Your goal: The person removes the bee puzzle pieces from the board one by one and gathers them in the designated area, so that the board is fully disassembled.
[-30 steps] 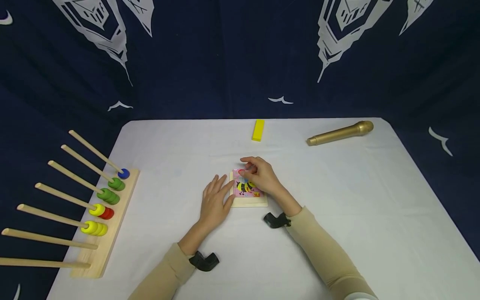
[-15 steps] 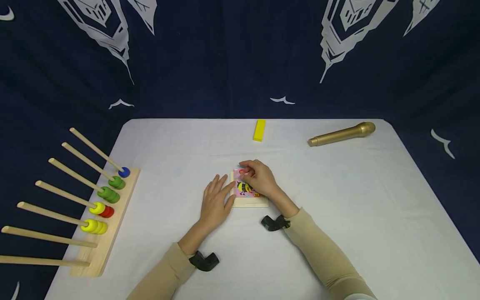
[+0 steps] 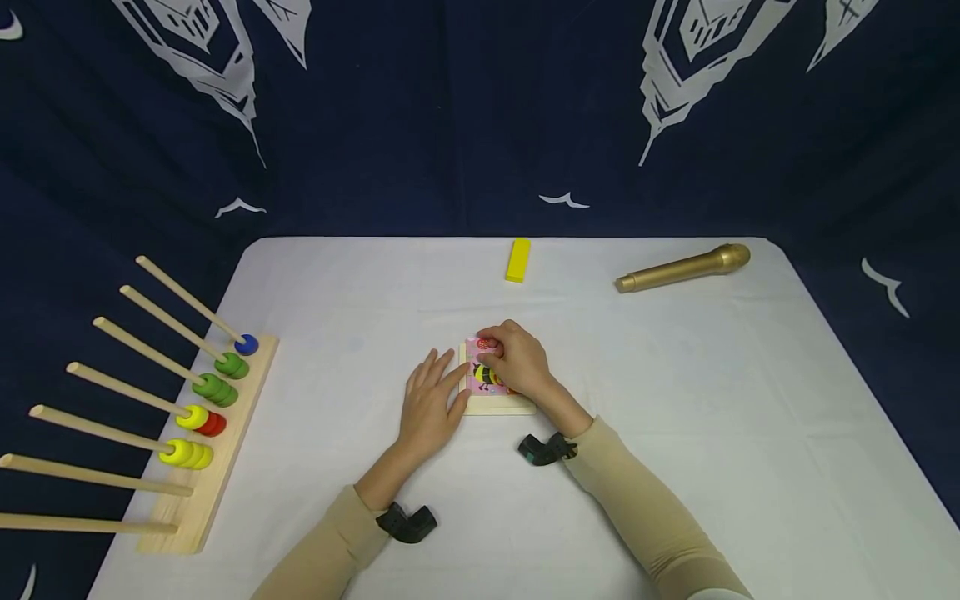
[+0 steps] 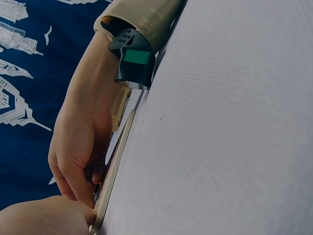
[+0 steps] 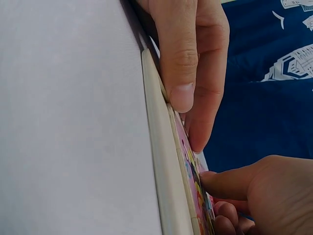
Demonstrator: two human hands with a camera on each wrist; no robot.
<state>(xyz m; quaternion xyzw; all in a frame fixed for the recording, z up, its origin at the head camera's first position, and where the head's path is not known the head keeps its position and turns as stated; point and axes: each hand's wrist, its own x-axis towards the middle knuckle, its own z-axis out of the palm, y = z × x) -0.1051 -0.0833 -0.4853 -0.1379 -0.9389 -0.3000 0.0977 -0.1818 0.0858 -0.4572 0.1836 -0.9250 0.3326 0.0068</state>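
A small wooden picture puzzle (image 3: 501, 405) with a pale frame and a bee on pink lies flat in front of the person. Seams between its pieces show in the right wrist view. The left hand (image 3: 429, 406) lies at its left side, fingers extended, index fingertip and thumb at the frame's edge. Over the picture (image 5: 188, 159) bends the right hand (image 3: 520, 358), its thumb tip on the surface and its other fingers curled toward the top. I cannot tell whether a loose piece is pinched there. The right hand covers the picture's upper right part.
At the left stands a wooden bead rack (image 3: 225, 467) with slanting pegs and blue, green, yellow and red beads. A yellow block (image 3: 517, 260) lies near the table's far edge. A gold microphone (image 3: 682, 268) lies at the back right. White cloth covers the table (image 3: 675, 400).
The right hand has shifted slightly left and down over the picture, its fingers drawing closer to the surface. The left hand has stayed in place beside the puzzle.
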